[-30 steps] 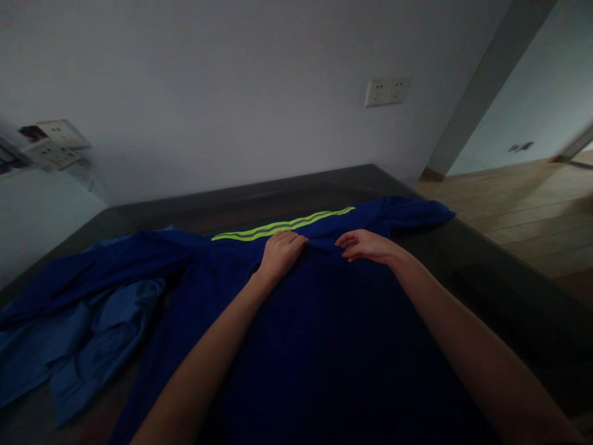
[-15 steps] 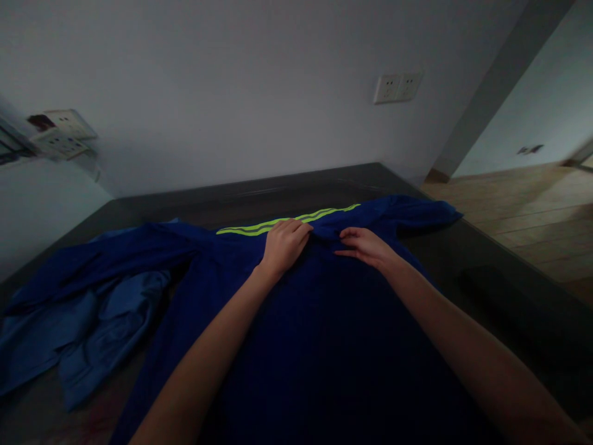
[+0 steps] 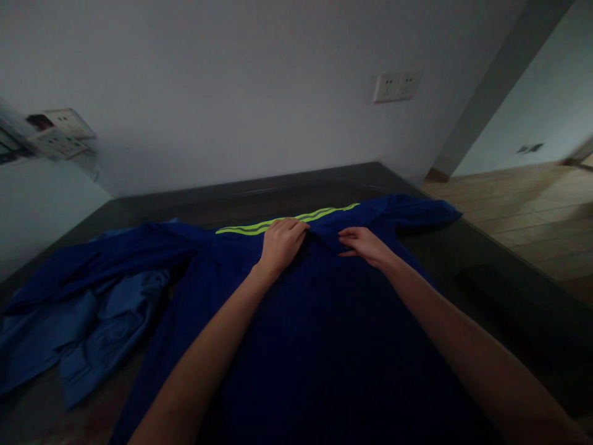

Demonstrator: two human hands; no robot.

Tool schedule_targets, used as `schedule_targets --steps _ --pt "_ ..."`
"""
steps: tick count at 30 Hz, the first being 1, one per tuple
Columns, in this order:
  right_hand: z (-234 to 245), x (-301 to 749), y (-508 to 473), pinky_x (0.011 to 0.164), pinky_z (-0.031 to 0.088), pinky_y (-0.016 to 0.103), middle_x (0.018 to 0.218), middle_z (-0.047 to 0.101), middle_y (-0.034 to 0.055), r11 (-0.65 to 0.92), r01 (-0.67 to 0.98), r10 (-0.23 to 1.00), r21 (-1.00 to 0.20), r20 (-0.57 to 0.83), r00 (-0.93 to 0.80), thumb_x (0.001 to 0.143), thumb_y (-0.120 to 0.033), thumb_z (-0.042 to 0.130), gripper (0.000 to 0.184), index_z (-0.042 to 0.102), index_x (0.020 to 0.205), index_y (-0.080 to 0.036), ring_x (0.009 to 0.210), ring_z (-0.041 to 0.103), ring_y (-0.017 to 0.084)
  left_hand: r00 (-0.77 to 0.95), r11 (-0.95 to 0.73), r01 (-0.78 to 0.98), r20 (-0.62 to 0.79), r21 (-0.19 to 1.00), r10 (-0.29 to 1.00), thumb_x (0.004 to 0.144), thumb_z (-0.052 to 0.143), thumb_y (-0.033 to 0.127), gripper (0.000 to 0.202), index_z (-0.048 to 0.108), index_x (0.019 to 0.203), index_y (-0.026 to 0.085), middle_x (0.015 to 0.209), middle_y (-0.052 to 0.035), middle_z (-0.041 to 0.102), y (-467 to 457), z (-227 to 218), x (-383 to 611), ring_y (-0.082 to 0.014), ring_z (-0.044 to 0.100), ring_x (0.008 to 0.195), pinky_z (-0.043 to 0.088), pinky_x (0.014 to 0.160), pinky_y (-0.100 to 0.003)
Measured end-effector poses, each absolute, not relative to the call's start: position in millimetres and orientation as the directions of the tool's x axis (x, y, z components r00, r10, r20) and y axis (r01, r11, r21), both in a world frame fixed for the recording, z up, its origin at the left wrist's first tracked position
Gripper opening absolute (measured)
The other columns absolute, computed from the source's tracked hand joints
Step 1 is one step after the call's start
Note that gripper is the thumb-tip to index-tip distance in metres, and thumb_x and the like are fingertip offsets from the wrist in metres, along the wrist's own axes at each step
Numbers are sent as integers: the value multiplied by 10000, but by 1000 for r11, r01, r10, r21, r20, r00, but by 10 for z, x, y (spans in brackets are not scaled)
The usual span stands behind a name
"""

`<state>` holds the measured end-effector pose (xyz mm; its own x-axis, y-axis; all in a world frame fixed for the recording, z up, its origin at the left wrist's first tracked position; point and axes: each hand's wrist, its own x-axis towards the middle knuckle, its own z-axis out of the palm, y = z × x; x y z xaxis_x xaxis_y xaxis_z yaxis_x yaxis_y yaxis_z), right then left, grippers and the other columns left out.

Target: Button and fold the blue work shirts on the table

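Note:
A dark blue jacket (image 3: 287,321) with a yellow-green reflective stripe lies spread on a dark table, its sleeves reaching out to both sides. My left hand (image 3: 283,242) is closed on the cloth at the upper middle, just below the stripe; its fingertips are partly hidden. A short way to the right, my right hand (image 3: 364,244) grips the same area of cloth between its fingers and thumb. A raised fold of fabric runs between the two hands. The dim light hides most detail of the jacket's front.
A lighter blue garment (image 3: 111,334) lies crumpled under the left sleeve. On the table's right side is a dark, flat object (image 3: 504,303). The table (image 3: 278,185) meets a white wall with sockets (image 3: 397,86); wooden floor (image 3: 523,204) shows beyond its right edge.
My left hand has shifted very slightly left. The cloth between the hands looks a little more spread, and my right hand's fingers have moved slightly.

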<state>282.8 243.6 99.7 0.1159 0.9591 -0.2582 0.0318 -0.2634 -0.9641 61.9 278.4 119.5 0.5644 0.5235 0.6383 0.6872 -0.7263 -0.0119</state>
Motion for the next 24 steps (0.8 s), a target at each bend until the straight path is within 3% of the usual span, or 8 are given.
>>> schedule_targets --steps 8,16,20,24 --pt "994 2901 2447 619 559 267 731 592 26 -204 9 978 -979 -205 -30 803 -207 627 47 644 781 -170 675 564 123 522 -682 731 621 27 584 923 491 274 215 693 933 202 871 -51 715 2860 1196 542 -202 638 838 441 764 -318" --pt "733 2857 2542 676 475 237 811 649 26 -165 -263 975 -951 -197 99 759 -296 658 134 630 833 -188 768 590 131 550 -692 722 600 9 581 917 513 283 201 700 902 212 912 -36 733 2890 1129 561 -192 655 841 442 786 -321" --pt "743 2880 2526 707 479 251 904 642 27 -157 -231 987 -960 -163 7 749 -326 677 197 623 891 -200 832 591 138 518 -665 746 610 21 600 933 476 301 240 696 959 209 922 -54 729 2901 1133 542 -203 652 861 439 780 -327" --pt "839 2963 2470 618 480 246 870 612 20 -266 -83 955 -960 -251 -157 637 -200 765 326 599 917 -191 758 574 130 492 -644 765 617 31 614 939 454 302 260 692 956 197 889 -65 722 2917 1157 504 -215 644 844 432 755 -331"
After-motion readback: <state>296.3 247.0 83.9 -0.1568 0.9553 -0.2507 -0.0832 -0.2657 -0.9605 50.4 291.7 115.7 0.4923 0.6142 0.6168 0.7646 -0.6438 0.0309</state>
